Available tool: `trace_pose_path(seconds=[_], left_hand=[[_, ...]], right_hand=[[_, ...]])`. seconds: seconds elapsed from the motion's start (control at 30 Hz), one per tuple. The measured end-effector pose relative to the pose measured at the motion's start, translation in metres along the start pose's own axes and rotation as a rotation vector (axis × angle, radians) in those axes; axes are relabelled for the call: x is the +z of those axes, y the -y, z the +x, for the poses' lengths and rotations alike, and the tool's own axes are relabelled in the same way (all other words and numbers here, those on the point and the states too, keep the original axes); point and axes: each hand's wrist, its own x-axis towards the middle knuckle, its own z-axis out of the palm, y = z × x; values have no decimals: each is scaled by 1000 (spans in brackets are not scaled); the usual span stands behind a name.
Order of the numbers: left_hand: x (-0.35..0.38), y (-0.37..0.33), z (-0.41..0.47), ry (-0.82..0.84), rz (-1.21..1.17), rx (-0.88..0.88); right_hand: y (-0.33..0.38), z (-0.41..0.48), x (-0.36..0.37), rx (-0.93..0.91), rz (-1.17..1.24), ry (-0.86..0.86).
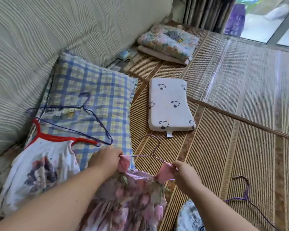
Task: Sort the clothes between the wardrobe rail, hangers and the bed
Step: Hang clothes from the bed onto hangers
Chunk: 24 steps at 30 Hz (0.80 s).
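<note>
Between both hands (107, 158) (183, 172) — pink floral dress (123, 197), seemingly on a wire hanger (150, 152).

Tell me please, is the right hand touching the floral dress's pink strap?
Touching: the head view shows the right hand pinching the pink strap of the floral dress.

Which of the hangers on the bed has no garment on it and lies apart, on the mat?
The purple wire hanger at the lower right: it lies bare on the woven mat, while the others lie on the checked pillow or carry clothes.
</note>
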Motion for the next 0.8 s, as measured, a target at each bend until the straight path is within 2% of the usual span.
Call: trace_pose_path(seconds=[0.17,0.37,0.6,0.8], left_hand=[[11,-11,3,70,-89,-73],[-10,-48,-55,90,-58,73],[-51,-100,-189,62,-61,228],[-48,-139,-334,22,3,378]], right_hand=[[7,-4,1,37,160,-80],[7,-70,-21,-57,11,-66],[-7,-210,-57,-169,-227,-153],[-51,-362,-73,-144,-282,-252]])
